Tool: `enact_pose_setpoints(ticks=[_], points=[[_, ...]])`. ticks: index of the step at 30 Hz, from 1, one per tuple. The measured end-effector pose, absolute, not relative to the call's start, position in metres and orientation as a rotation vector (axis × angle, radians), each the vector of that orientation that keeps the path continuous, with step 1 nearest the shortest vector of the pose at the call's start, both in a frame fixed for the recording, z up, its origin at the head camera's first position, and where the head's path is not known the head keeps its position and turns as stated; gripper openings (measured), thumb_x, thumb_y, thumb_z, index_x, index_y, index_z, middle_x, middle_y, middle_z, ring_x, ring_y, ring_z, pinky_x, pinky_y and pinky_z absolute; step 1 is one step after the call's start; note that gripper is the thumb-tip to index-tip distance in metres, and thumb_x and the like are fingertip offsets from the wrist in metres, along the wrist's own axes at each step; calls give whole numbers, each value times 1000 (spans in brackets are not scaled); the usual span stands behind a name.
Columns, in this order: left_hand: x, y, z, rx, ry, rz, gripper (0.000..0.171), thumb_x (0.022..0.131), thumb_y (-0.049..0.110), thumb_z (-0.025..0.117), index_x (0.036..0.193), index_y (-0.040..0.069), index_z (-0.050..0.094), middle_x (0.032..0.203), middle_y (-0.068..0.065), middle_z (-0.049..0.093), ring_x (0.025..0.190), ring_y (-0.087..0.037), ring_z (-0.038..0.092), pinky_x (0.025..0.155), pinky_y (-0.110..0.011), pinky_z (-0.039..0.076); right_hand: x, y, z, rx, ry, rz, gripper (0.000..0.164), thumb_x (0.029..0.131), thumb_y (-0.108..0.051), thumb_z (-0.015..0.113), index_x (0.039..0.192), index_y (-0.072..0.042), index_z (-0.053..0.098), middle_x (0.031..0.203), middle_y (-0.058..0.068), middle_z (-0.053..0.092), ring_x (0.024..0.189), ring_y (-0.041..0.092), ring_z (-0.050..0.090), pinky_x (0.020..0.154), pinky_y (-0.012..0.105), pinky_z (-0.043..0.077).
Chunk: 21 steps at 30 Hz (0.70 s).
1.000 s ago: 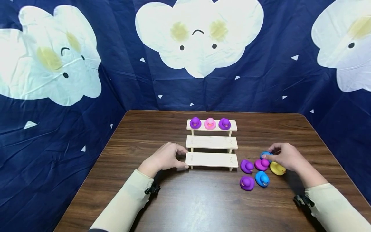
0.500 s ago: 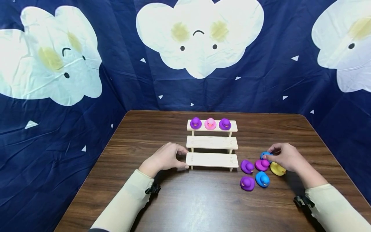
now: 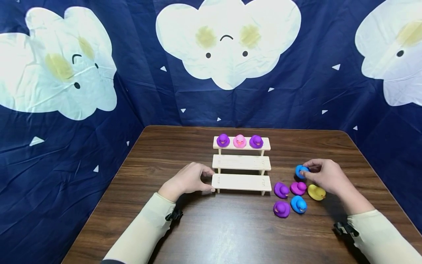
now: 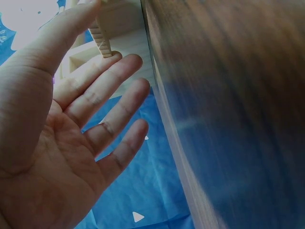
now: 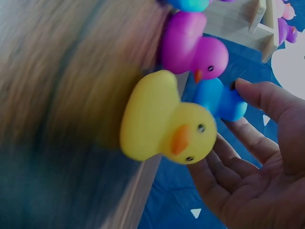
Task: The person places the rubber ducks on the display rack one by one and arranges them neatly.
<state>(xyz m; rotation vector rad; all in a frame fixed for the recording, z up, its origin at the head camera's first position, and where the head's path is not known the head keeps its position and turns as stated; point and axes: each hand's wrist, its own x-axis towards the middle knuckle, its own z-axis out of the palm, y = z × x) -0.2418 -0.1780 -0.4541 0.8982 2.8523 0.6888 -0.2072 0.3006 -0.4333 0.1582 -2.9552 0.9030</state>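
At the left end of a three-step wooden stand, my left hand holds the lowest step's end between thumb and forefinger. The other fingers stretch loosely in the left wrist view. My right hand pinches a blue rubber duck between thumb and fingers, slightly above the table. In the right wrist view that blue duck is partly behind a yellow duck. Close by on the table are a magenta duck, two purple ducks and another blue duck.
On the stand's top step sit a pink duck between two purple ducks. The middle step and lowest step show bare wood. Dark blue cloth with white clouds surrounds the brown table.
My right hand has raised the blue duck off the table, slightly away from the magenta duck. My left hand stays at the stand's end.
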Motion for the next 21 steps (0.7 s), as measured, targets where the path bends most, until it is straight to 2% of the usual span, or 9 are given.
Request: enact_pose_setpoints(ticks=[3, 7, 9, 17, 21], points=[[-242, -178, -454, 905, 2850, 703, 45, 72, 41, 96, 111, 24, 81, 97, 7, 76, 93, -12, 70, 84, -34, 55, -206, 295, -431, 197, -2880, 931, 37, 91, -33, 84, 113, -5, 77, 109, 17, 76, 97, 34, 73, 75, 35, 56], [-242, -179, -455, 902, 2849, 706, 45, 72, 40, 97, 110, 23, 81, 98, 7, 76, 94, -12, 70, 85, -34, 55, -203, 286, -426, 278, -2785, 998, 34, 90, -26, 85, 113, -3, 78, 112, 18, 74, 98, 36, 74, 72, 20, 54], [-242, -179, -454, 898, 2850, 701, 45, 72, 40, 97, 111, 24, 81, 98, 7, 76, 94, -12, 70, 86, -34, 55, -202, 282, -423, 291, -2774, 1016, 33, 89, -24, 86, 113, -3, 77, 112, 17, 74, 98, 36, 74, 72, 17, 53], [-241, -178, -453, 908, 2850, 700, 46, 72, 40, 96, 111, 22, 81, 100, 7, 76, 95, -11, 70, 86, -34, 55, -199, 269, -413, 235, -2813, 1046, 38, 89, -27, 87, 117, -4, 75, 107, 17, 77, 98, 34, 75, 72, 23, 56], [-241, -178, -453, 901, 2845, 703, 46, 72, 40, 96, 111, 22, 80, 101, 6, 76, 96, -11, 70, 87, -34, 55, -197, 264, -411, 257, -2784, 1068, 37, 89, -26, 87, 117, -4, 76, 107, 17, 77, 97, 34, 75, 73, 22, 55]])
